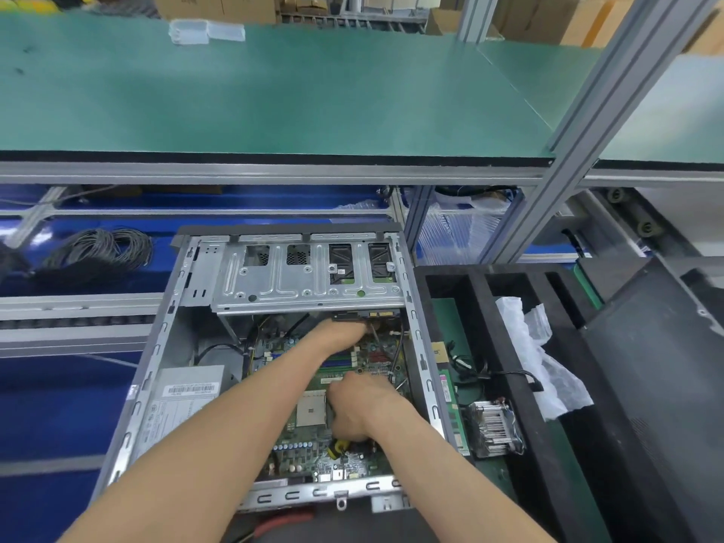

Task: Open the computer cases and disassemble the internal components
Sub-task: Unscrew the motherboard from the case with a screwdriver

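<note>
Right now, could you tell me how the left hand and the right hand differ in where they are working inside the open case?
The left hand reaches deep, up under the silver drive cage; the right hand sits nearer, beside the bare CPU socket. The left hand's fingertips are hidden among cables, while the right hand's curled knuckles show. Both work over the green motherboard, and what either grips cannot be seen.

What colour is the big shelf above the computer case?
Green, with a black front edge; the shelf shows in the head view.
</note>
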A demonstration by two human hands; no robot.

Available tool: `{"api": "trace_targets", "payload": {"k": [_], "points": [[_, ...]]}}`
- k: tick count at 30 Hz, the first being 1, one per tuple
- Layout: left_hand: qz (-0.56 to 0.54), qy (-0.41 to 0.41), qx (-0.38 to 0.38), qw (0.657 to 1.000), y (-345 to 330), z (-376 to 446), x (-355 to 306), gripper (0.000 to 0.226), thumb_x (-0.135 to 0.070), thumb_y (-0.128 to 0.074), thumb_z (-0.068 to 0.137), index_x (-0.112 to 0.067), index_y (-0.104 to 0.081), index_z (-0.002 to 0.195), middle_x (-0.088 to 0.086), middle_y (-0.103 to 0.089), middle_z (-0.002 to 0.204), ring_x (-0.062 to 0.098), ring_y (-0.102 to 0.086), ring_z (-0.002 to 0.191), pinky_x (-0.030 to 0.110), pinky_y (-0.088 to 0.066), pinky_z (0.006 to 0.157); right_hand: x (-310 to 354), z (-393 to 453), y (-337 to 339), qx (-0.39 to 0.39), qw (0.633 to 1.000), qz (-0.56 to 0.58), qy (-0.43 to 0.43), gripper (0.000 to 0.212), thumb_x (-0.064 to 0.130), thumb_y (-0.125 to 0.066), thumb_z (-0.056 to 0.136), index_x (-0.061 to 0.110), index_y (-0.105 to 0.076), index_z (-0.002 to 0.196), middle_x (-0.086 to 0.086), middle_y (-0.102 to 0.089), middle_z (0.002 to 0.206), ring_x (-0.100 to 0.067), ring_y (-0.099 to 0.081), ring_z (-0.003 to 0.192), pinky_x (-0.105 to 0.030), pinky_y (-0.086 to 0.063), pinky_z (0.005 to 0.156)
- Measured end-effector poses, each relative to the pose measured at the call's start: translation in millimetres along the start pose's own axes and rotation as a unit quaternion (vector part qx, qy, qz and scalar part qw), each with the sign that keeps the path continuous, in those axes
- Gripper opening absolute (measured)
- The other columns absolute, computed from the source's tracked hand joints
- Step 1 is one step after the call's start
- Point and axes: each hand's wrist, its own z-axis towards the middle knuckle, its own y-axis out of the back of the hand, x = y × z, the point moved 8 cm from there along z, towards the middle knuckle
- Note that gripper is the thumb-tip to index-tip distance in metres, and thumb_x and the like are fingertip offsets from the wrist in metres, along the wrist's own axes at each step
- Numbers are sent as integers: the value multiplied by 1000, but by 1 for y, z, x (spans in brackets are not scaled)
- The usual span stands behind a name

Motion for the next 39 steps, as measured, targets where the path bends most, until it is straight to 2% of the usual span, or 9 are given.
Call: {"api": "trace_targets", "payload": {"k": [2, 6, 13, 18, 23, 26, 30, 34, 39], "points": [[4, 22, -8, 1000, 8, -10, 12, 30, -45, -56, 98, -17, -63, 105, 4, -57, 114, 22, -55, 103, 24, -38, 83, 4, -6, 7, -8, 1000, 20, 13, 27, 24, -58, 89, 10, -59, 112, -16, -60, 109, -37, -61, 99, -41, -44, 74], [-63, 119, -66, 989, 34, -30, 43, 31, -11, -41, 102, 2, -65, 117, 14, -64, 113, 27, -62, 108, 32, -48, 84, 10, -17, 25, -44, 997, 51, 37, 13, 18, -55, 88, 12, -59, 99, -9, -49, 89, -34, -57, 86, -41, -49, 76], [59, 55, -145, 986, 56, -64, 61, 22, -26, -67, 94, -5, -72, 88, 13, -69, 94, 33, -66, 98, 34, -50, 77, 7, -41, 53, -121, 988, 71, 72, 22, 16, -53, 90, 20, -68, 105, -5, -66, 98, -28, -64, 93, -42, -55, 81], [98, -9, -128, 987, 58, -79, 54, 26, -28, -67, 96, -11, -75, 114, 11, -71, 117, 30, -65, 109, 42, -52, 97, -23, -64, 84, -264, 962, 51, 52, 21, 5, -57, 86, 16, -62, 102, -4, -63, 104, -26, -57, 99, -42, -51, 86], [46, -99, -94, 990, 57, -89, 42, 25, -26, -70, 94, -15, -75, 115, 2, -74, 116, 15, -68, 97, 32, -54, 94, -55, -98, 101, -454, 889, 67, -13, 51, 2, -70, 74, 7, -56, 123, -12, -47, 132, -30, -39, 121, -41, -42, 100], [41, -158, -64, 985, 51, -94, 29, 22, -26, -74, 90, -18, -77, 110, -4, -76, 105, 6, -67, 88, 30, -55, 92, -82, -88, 90, -396, 901, 161, -77, 81, 11, -70, 82, 6, -27, 151, -15, -24, 153, -35, -27, 136, -44, -33, 111], [78, -253, -14, 964, 31, -96, -3, 23, -30, -75, 89, -22, -76, 111, -9, -74, 106, 4, -65, 92, 31, -53, 93, -96, -67, 67, -254, 909, 303, -132, 101, 9, -59, 93, 19, 19, 158, -14, -33, 156, -35, -53, 118, -44, -48, 94], [144, -387, 39, 910, 2, -99, -41, 27, -30, -68, 94, -25, -71, 120, -7, -66, 124, 11, -55, 118, 30, -40, 105, -99, -68, 66, -247, 891, 351, -146, 92, 4, -48, 96, 20, 19, 158, -24, -62, 117, -30, -63, 85, -41, -52, 68], [172, -472, 68, 862, -17, -95, -69, 28, -29, -66, 96, -24, -71, 123, -5, -67, 127, 12, -52, 122, 31, -37, 108, -100, -70, 68, -252, 882, 372, -141, 85, 0, -45, 96, 17, 9, 160, -15, -65, 84, -29, -64, 73, -45, -56, 69]]}}
